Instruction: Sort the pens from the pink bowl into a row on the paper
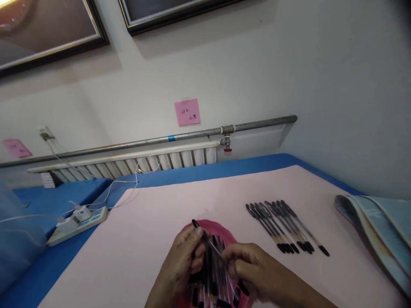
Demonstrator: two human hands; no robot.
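Currently, we grip one pen (214,249) with our left hand (183,252) and right hand (247,265) above the pink bowl (224,233); should either pinch slacken, it could drop among the pens inside (221,278). Farther off, a careless sweep might skew the row of pens (271,222) on the pink sheet (160,209).

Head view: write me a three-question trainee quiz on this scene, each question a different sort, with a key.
1. Multiple choice. Where is the row of pens?
A) Inside the bowl
B) On the sheet, right of the bowl
C) On the power strip

2. True or false: the left hand holds a pen.

3. Fill the gap: the handle of the valve on the pipe is ____.

Key: 1. B; 2. true; 3. red.
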